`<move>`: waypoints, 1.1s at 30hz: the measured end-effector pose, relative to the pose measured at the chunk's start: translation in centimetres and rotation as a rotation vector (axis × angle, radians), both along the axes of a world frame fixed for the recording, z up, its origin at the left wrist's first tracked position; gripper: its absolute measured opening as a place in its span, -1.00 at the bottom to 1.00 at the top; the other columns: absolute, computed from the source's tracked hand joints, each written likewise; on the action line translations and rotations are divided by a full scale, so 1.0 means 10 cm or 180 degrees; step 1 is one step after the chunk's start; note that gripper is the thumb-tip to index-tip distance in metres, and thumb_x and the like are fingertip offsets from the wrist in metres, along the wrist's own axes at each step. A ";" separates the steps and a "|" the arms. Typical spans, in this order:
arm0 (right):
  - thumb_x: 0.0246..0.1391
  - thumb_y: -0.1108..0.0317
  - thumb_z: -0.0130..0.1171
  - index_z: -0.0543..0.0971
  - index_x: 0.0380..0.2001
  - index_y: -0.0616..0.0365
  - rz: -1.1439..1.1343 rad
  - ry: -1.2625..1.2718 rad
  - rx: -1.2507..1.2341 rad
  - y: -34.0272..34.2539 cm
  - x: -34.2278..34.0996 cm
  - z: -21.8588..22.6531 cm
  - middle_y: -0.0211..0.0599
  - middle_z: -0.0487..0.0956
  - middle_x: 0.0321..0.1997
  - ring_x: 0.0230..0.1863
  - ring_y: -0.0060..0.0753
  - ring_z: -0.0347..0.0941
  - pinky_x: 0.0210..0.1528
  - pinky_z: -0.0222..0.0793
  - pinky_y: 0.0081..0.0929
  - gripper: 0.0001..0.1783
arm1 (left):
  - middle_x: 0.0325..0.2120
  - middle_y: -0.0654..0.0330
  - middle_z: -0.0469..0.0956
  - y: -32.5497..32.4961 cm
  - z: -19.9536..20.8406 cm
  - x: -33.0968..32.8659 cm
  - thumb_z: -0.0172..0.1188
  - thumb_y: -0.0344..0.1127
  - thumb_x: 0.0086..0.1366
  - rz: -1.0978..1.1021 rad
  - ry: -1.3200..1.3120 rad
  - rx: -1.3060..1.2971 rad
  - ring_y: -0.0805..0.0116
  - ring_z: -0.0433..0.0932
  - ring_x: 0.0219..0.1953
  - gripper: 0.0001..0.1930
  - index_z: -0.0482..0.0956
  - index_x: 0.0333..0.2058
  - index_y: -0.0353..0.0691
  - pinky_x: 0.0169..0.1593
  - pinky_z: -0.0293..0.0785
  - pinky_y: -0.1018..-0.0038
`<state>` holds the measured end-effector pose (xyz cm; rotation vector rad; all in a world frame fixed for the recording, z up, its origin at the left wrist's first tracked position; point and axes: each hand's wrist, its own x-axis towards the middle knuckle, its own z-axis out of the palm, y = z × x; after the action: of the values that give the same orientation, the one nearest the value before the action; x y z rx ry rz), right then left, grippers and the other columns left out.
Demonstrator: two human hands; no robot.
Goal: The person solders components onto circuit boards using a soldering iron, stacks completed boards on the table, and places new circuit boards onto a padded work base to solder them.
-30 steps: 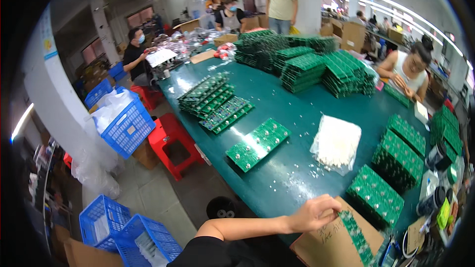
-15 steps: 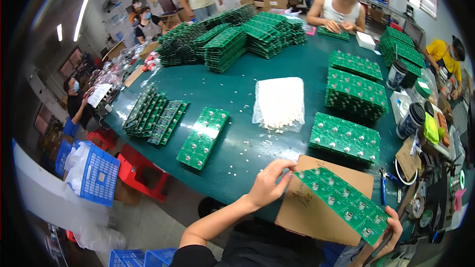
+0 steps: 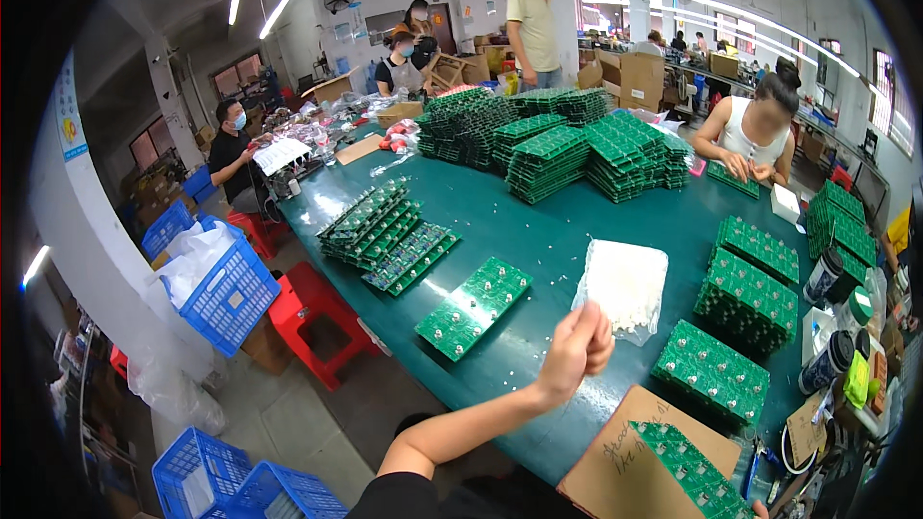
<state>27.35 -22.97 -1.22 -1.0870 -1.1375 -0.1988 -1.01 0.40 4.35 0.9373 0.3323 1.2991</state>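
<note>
My left hand [image 3: 577,346] is raised over the near edge of the green table [image 3: 548,231], fingers curled shut in a pinch. I cannot make out whether anything small is in them. Just beyond it lies a clear bag of small white parts [image 3: 625,284]. A green circuit board [image 3: 687,466] rests on a brown cardboard sheet [image 3: 611,466] below and right of the hand. Another green board with silver parts [image 3: 474,306] lies to the hand's left. My right hand is out of view.
Stacks of green boards [image 3: 711,370] [image 3: 745,298] stand to the right, with bigger piles [image 3: 577,149] at the far end. Cups [image 3: 832,360] line the right edge. A person in a white top [image 3: 755,135] works opposite. A blue basket [image 3: 226,293] and red stool [image 3: 322,312] stand left.
My left hand has let go of the board on the cardboard and risen toward the bag of white parts. My head has swung, so the view shifted; my right hand has dropped out of view.
</note>
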 end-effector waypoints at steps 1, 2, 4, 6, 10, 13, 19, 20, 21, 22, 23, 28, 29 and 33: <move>0.23 0.44 0.04 0.42 -0.06 0.44 0.0054 -0.0032 -0.0011 -0.02 0.03 -0.01 0.26 0.54 -0.02 -0.01 -0.02 0.53 0.00 0.47 -0.27 -0.71 | -0.67 0.38 0.13 0.06 0.22 0.01 -0.17 0.03 0.52 0.0174 -0.0139 0.0123 0.61 0.04 -0.72 -0.58 0.21 -0.50 -0.08 -0.68 -0.09 0.59; 0.23 0.43 0.06 0.42 -0.05 0.42 0.0096 -0.0060 -0.0031 -0.05 0.05 -0.02 0.27 0.53 0.00 0.00 -0.01 0.53 0.03 0.47 -0.25 -0.70 | -0.68 0.38 0.12 0.12 0.48 0.03 -0.16 0.06 0.51 0.0337 -0.0274 0.0236 0.60 0.03 -0.74 -0.56 0.18 -0.53 -0.06 -0.68 -0.12 0.57; 0.23 0.43 0.07 0.40 -0.03 0.40 0.0158 -0.0096 -0.0225 -0.12 0.09 -0.01 0.28 0.51 0.03 0.01 0.01 0.52 0.06 0.46 -0.24 -0.69 | -0.75 0.36 0.07 0.22 1.16 0.07 -0.17 0.10 0.49 0.0632 -0.0352 0.0790 0.56 0.00 -0.77 -0.52 0.18 -0.57 -0.04 -0.69 -0.13 0.53; 0.18 0.43 0.15 0.35 0.02 0.34 0.0463 -0.0081 -0.0520 -0.21 0.19 -0.02 0.29 0.46 0.11 0.00 0.04 0.53 0.09 0.48 -0.22 -0.62 | -0.76 0.33 0.09 0.33 1.83 0.01 -0.16 0.04 0.50 0.0933 -0.0562 0.1639 0.51 0.01 -0.75 -0.54 0.20 -0.57 -0.07 -0.68 -0.09 0.50; 0.17 0.41 0.18 0.34 0.02 0.33 0.0071 0.0153 -0.0345 -0.21 0.10 0.03 0.29 0.44 0.13 -0.03 0.05 0.54 0.02 0.53 -0.26 -0.59 | -0.72 0.40 0.00 0.33 2.81 0.02 -0.12 -0.19 0.52 0.1455 -0.1270 0.2710 0.56 -0.06 -0.71 -0.65 0.28 -0.51 -0.12 -0.68 -0.13 0.55; 0.12 0.29 0.24 0.27 -0.06 0.26 -0.0383 0.0198 -0.0043 -0.19 0.18 -0.10 0.34 0.40 0.11 -0.06 0.05 0.54 -0.06 0.58 -0.22 -0.54 | -0.59 0.34 0.12 0.43 2.52 0.08 -0.10 -0.21 0.50 -0.0491 -0.0310 0.2209 0.56 -0.01 -0.70 -0.73 0.34 -0.39 -0.20 -0.62 0.00 0.63; 0.14 0.36 0.21 0.34 -0.07 0.15 -0.0491 0.0548 -0.0065 -0.10 -0.05 0.11 0.29 0.48 0.06 -0.18 -0.19 0.57 -0.12 0.56 -0.39 -0.65 | -0.52 0.42 0.40 0.10 0.33 0.36 -0.13 -0.14 0.53 -0.0024 0.2687 0.1253 0.75 0.13 -0.58 -0.63 0.58 -0.08 -0.27 -0.52 0.05 0.73; 0.14 0.38 0.20 0.35 -0.08 0.15 -0.0481 0.0601 0.0006 -0.09 -0.05 0.12 0.28 0.48 0.06 -0.19 -0.23 0.57 -0.12 0.56 -0.41 -0.67 | -0.50 0.41 0.42 -0.01 0.13 0.40 -0.16 -0.15 0.54 -0.0293 0.2654 0.1173 0.76 0.15 -0.56 -0.62 0.57 -0.03 -0.27 -0.50 0.08 0.74; 0.15 0.39 0.19 0.35 -0.09 0.15 -0.0433 0.0604 -0.0002 -0.14 -0.03 0.11 0.28 0.48 0.06 -0.19 -0.25 0.57 -0.12 0.56 -0.42 -0.69 | -0.49 0.42 0.43 -0.16 0.00 0.44 -0.15 -0.16 0.54 -0.0381 0.2631 0.1059 0.75 0.15 -0.56 -0.62 0.56 -0.01 -0.27 -0.49 0.08 0.73; 0.16 0.40 0.18 0.35 -0.09 0.15 -0.0364 0.0597 0.0003 -0.16 -0.01 0.09 0.28 0.48 0.06 -0.19 -0.26 0.57 -0.12 0.56 -0.43 -0.70 | -0.47 0.42 0.44 -0.28 -0.10 0.49 -0.15 -0.16 0.53 -0.0443 0.2603 0.0949 0.74 0.15 -0.55 -0.62 0.56 0.02 -0.27 -0.48 0.09 0.73; 0.17 0.41 0.17 0.36 -0.10 0.16 -0.0350 0.0482 0.0002 -0.17 0.02 0.08 0.28 0.48 0.06 -0.20 -0.30 0.57 -0.13 0.56 -0.45 -0.72 | -0.47 0.42 0.44 -0.37 -0.15 0.53 -0.15 -0.16 0.53 -0.0531 0.2606 0.0934 0.74 0.15 -0.55 -0.62 0.56 0.02 -0.27 -0.48 0.09 0.73; 0.18 0.37 0.17 0.36 -0.10 0.17 -0.0662 0.0443 -0.0123 -0.16 0.00 0.00 0.26 0.49 0.05 -0.26 -0.43 0.54 -0.16 0.53 -0.52 -0.72 | -0.55 0.46 0.36 -0.54 -0.31 0.51 -0.10 -0.18 0.52 -0.0497 0.2466 0.0811 0.71 0.10 -0.55 -0.63 0.59 -0.04 -0.33 -0.49 0.02 0.66; 0.19 0.37 0.16 0.36 -0.09 0.18 -0.0547 0.0560 -0.0120 -0.15 -0.02 0.01 0.25 0.50 0.04 -0.27 -0.47 0.52 -0.16 0.51 -0.55 -0.72 | -0.55 0.46 0.36 -0.55 -0.32 0.49 -0.10 -0.18 0.52 -0.0506 0.2481 0.0801 0.71 0.10 -0.55 -0.63 0.59 -0.04 -0.33 -0.49 0.02 0.66; 0.21 0.37 0.14 0.38 -0.09 0.20 -0.0331 0.0770 -0.0103 -0.11 -0.08 0.05 0.22 0.52 0.01 -0.29 -0.57 0.48 -0.17 0.47 -0.60 -0.74 | -0.63 0.50 0.25 -0.57 -0.38 0.45 -0.09 -0.18 0.51 -0.0374 0.2270 0.0538 0.72 0.06 -0.58 -0.63 0.61 -0.08 -0.35 -0.50 -0.05 0.64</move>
<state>26.52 -24.09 -0.76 -1.1664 -0.8716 -0.1265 3.44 -5.26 0.57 1.5320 0.7106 0.8569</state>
